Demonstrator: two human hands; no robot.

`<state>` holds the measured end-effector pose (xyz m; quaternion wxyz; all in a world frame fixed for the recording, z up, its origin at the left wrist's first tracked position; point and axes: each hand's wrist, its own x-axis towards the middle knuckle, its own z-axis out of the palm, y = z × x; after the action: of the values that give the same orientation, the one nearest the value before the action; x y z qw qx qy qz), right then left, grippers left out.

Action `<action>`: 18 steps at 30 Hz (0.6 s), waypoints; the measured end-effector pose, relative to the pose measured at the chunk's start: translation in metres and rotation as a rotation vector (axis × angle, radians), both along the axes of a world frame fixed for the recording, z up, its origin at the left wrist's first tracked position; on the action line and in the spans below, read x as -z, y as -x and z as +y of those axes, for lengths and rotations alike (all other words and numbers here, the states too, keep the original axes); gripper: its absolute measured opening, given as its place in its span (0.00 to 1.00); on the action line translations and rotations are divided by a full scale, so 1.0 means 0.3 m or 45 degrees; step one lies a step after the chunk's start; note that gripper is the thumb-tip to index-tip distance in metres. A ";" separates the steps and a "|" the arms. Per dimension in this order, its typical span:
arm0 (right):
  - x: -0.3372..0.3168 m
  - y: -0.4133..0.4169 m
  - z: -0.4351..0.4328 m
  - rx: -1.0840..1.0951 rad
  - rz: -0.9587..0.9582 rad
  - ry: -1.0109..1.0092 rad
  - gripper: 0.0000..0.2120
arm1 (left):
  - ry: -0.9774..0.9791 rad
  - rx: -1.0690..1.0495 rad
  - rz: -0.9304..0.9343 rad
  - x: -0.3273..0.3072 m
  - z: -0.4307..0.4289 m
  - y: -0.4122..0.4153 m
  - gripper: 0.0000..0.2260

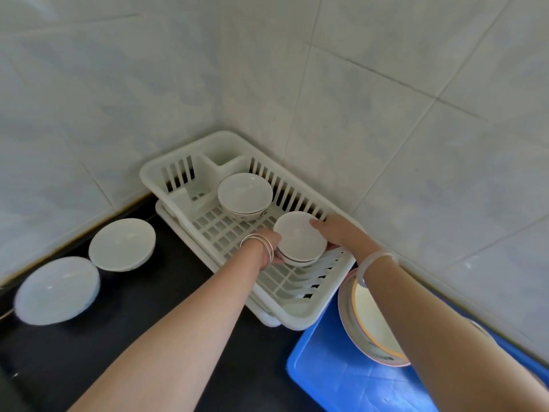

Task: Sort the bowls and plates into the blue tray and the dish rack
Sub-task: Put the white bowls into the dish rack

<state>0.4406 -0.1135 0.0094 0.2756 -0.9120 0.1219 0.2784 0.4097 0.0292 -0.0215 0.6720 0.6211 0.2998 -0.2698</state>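
1. The left hand (271,245) and the right hand (337,233) hold a stack of bowls (298,237). Each grip is curled round its side.
2. The stack is in the white dish rack (154,173).
3. More bowls (245,194) sit farther back.
4. A far plate (121,243) and a near plate (56,289) lie on the dark surface (178,292).
5. The blue tray (341,379) holds the tray plates (368,316).

Two upright bowl stacks (245,194) are in the dish rack (154,173), plates (370,319) in the blue tray (341,379).
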 end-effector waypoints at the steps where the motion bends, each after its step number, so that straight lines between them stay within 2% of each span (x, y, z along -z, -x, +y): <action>1: 0.001 -0.005 -0.001 -0.010 0.015 0.028 0.23 | 0.003 0.002 0.005 -0.002 0.001 0.002 0.17; 5: -0.010 -0.026 -0.008 0.016 0.028 0.076 0.16 | 0.105 -0.035 0.030 0.001 0.012 0.005 0.18; 12: -0.015 -0.012 -0.025 -0.042 -0.098 0.206 0.19 | 0.146 -0.063 0.003 -0.010 0.019 0.013 0.19; 15: -0.035 0.014 -0.022 -0.070 -0.171 0.181 0.15 | 0.126 -0.048 -0.064 -0.023 0.035 0.014 0.15; 18: -0.062 0.059 0.007 -0.126 -0.311 0.130 0.17 | 0.158 -0.079 -0.101 -0.063 0.086 0.028 0.06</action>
<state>0.4229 -0.1113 0.0280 0.2275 -0.9568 0.0565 0.1721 0.4012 0.0550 -0.0027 0.7286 0.5789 0.2746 -0.2422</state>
